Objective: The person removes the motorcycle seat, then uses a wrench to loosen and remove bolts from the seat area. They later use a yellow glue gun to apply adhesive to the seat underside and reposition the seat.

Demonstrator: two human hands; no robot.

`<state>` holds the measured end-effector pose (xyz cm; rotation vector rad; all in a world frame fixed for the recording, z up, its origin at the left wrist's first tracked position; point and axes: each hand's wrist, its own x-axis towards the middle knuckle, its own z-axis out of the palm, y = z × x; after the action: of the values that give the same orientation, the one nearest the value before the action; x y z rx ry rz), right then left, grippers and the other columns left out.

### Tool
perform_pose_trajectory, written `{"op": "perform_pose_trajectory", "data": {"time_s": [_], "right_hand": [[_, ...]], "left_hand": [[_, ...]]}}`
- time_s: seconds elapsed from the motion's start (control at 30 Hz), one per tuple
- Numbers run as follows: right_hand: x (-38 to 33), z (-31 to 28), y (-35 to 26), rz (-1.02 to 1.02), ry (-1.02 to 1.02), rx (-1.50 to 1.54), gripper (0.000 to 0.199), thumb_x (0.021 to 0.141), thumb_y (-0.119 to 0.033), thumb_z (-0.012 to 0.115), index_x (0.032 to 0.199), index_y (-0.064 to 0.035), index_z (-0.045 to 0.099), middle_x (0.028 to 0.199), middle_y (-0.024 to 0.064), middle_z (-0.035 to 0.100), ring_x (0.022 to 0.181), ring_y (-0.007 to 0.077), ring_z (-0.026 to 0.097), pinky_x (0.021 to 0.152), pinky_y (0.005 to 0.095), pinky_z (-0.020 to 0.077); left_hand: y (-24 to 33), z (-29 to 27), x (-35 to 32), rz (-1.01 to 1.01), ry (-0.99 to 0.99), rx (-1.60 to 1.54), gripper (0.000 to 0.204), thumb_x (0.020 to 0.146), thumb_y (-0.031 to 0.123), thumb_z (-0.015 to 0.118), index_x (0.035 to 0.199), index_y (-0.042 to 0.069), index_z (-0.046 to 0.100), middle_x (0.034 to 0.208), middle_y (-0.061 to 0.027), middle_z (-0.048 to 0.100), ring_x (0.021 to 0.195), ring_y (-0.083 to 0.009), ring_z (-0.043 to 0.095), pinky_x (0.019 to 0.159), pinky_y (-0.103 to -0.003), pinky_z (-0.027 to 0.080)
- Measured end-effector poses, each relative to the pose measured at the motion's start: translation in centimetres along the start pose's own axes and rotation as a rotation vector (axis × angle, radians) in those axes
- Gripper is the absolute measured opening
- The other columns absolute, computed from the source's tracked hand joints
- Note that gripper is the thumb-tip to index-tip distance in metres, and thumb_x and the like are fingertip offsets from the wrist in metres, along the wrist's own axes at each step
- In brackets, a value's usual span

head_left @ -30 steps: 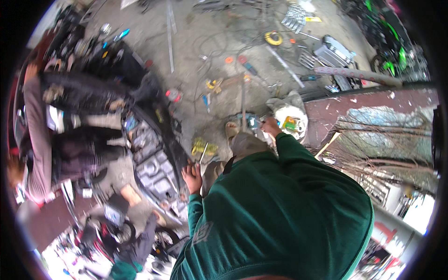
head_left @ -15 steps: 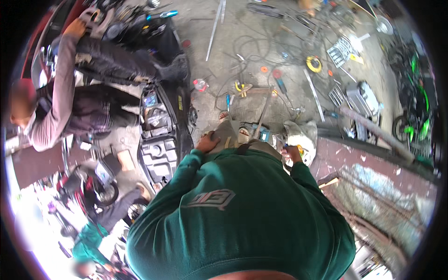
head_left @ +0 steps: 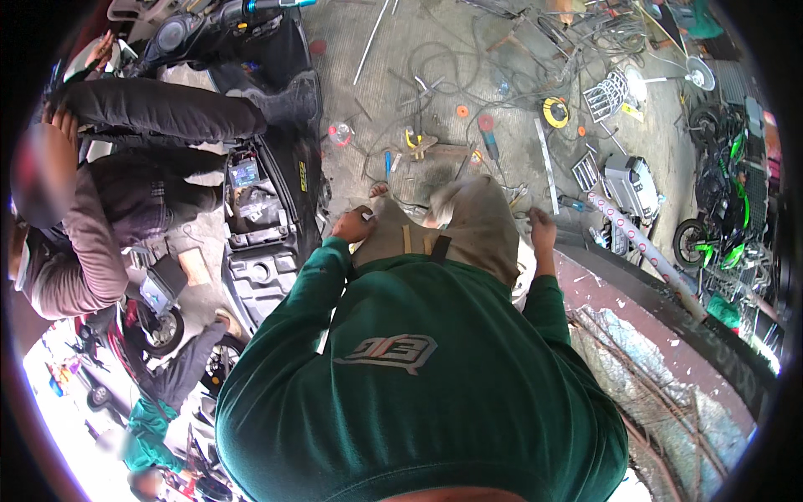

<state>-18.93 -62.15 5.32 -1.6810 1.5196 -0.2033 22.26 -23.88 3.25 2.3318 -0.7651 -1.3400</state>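
Note:
My left hand (head_left: 355, 224) is beside my left thigh, against the khaki trousers (head_left: 381, 234). Its fingers are curled in; a small pale spot shows at the fingertips, too small to name. On the other side, my right hand (head_left: 542, 226) hangs low, a little out from my right leg, with its fingers mostly turned from sight. My right knee is raised and bent. Nearest to the right hand on the floor are a blue-and-dark hand tool (head_left: 573, 202) and a long flat metal strip (head_left: 546, 167).
Left stands a dark scooter (head_left: 288, 167) with its under-seat compartment open, a person (head_left: 92, 192) beside it. Ahead lie cables (head_left: 435, 71), an angle grinder (head_left: 488, 138) and a yellow ring-shaped coil (head_left: 554, 112). Right are a silver case (head_left: 631, 188), a pole (head_left: 640, 247), a ledge (head_left: 619, 276) and a green-black motorcycle (head_left: 723, 201).
My right hand has moved forward and outward, and the yellow item beside it no longer shows. My right knee has come up. The person at left has lowered an arm toward the head.

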Motion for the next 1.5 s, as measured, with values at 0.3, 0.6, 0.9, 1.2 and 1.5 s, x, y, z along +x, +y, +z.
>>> {"op": "perform_pose_trajectory", "data": {"time_s": [0.3,0.6,0.9,1.2,1.5], "right_hand": [[15.8,7.4,-4.8,-0.244,-0.536,-0.497,0.028,0.089,-0.022,0.072,0.115,-0.0117,0.077,0.104,0.0144,0.077,0.095,0.0285,0.074,0.087,0.0379,0.0566],[37.6,29.6,3.7,-0.425,-0.687,-0.899,0.023,0.092,-0.013,0.057,0.102,-0.0119,0.077,0.107,0.0172,0.075,0.106,0.0398,0.069,0.09,0.05,0.0556],[48.5,44.7,14.8,-0.288,-0.666,-1.105,0.043,0.094,-0.012,0.061,0.135,-0.0224,0.066,0.129,0.0117,0.069,0.125,0.0317,0.062,0.105,0.054,0.0475],[50.4,56.5,14.0,-1.326,-0.466,-0.875,0.041,0.088,-0.006,0.06,0.126,-0.0166,0.067,0.144,0.0065,0.053,0.141,0.0308,0.043,0.12,0.0449,0.0353],[50.5,59.6,9.0,-1.472,-0.65,-1.182,0.028,0.087,-0.017,0.062,0.114,-0.0123,0.068,0.126,0.0071,0.06,0.127,0.0271,0.053,0.113,0.0416,0.041]], "left_hand": [[1.9,7.3,1.2,-0.086,0.3,-0.233,0.034,0.093,0.037,0.07,0.107,0.006,0.075,0.106,-0.0207,0.073,0.096,-0.04,0.071,0.085,-0.047,0.056],[-1.7,24.5,17.6,-0.248,0.383,-0.296,0.026,0.094,0.028,0.068,0.105,0.005,0.074,0.104,-0.0209,0.072,0.098,-0.0422,0.069,0.086,-0.049,0.055],[-16.2,37.1,46.8,-0.463,0.385,-0.104,0.035,0.092,0.027,0.065,0.122,0.01,0.069,0.12,-0.0184,0.068,0.112,-0.0411,0.064,0.096,-0.051,0.052],[-21.1,40.1,50.1,-0.475,0.434,0.139,0.056,0.09,0.028,0.068,0.14,0.01,0.052,0.152,-0.0152,0.044,0.137,-0.0388,0.043,0.11,-0.058,0.038],[-18.9,43.7,48.2,-0.57,0.241,-0.056,0.046,0.085,0.032,0.073,0.126,0.015,0.062,0.143,-0.0154,0.052,0.136,-0.0437,0.042,0.111,-0.062,0.033]]}}
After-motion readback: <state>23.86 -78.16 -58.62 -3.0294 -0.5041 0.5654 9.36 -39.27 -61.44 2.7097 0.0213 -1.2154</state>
